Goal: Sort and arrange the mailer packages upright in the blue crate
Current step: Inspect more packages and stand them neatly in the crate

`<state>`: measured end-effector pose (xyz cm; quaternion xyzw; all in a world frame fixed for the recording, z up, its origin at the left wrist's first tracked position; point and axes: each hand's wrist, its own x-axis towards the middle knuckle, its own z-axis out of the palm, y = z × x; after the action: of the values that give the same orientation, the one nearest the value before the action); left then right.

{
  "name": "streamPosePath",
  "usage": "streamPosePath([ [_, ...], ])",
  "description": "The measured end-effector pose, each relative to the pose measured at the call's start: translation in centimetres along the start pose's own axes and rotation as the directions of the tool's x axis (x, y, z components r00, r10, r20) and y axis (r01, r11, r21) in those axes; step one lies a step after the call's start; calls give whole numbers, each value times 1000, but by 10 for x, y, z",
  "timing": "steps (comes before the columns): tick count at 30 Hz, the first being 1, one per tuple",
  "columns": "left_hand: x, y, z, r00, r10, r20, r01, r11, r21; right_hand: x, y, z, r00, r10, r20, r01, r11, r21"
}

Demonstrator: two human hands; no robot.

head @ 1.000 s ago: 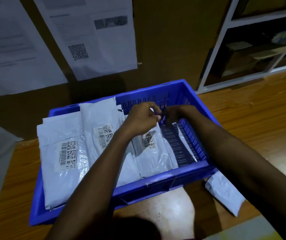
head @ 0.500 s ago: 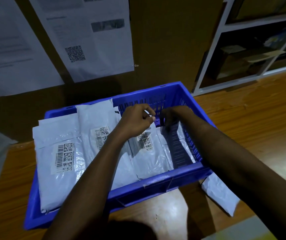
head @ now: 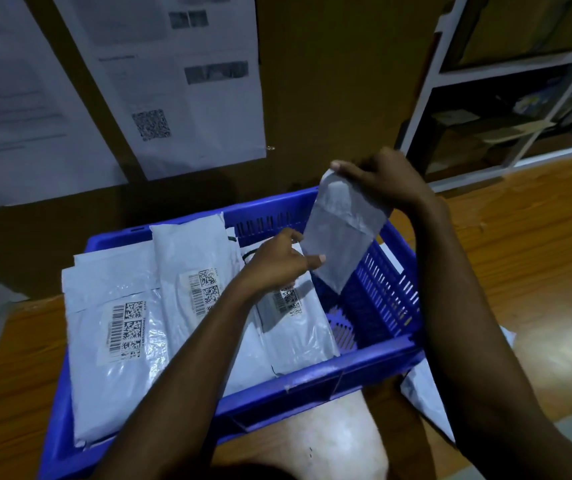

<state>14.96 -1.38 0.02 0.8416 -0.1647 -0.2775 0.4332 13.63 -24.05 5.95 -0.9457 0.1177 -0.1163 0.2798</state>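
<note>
Fingers (head: 354, 169) of the right hand (head: 385, 183) pinch a mailer (head: 343, 237) by its top, dangling it over the crate's (head: 312, 382) open 3 o'clock end, probably to stand it upright. The left hand (head: 274, 268) curls against its lower edge; whether it grips, I cannot tell.

Right grip (head: 378, 181) raised, left grip (head: 277, 263) lower, both pinching mailer (head: 343, 233)

a wooden table (head: 537, 237) with an orange-brown grain carries a blue slatted crate (head: 312, 386), set at a slight angle near the front edge. just right of the crate a white mailer (head: 423, 393) lies flat on the wood, only partly in view. a pale worn patch (head: 340, 438) marks the front, and a white shelf frame (head: 520, 162) stands far right.
</note>
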Motion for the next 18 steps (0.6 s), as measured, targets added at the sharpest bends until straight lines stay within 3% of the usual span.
streamPosePath([
  [2,-1,5,-1,997,-68,28,72,980,-187,-3,3,-7,997,16,-79,1,975,222],
  [5,-5,15,-8,992,-114,55,127,895,-429,-8,2,-13,993,65,-101,-3,853,522],
  [9,-5,13,-16,988,-89,127,145,818,-556,-12,-10,-19,978,173,-116,-23,645,764],
  [12,-6,14,-22,993,-64,96,113,720,-684,-11,-10,-20,970,209,-122,-12,545,839],
  [18,0,11,-45,969,-69,-236,-145,615,-775,-13,-6,-15,996,87,-14,-40,588,808],
])
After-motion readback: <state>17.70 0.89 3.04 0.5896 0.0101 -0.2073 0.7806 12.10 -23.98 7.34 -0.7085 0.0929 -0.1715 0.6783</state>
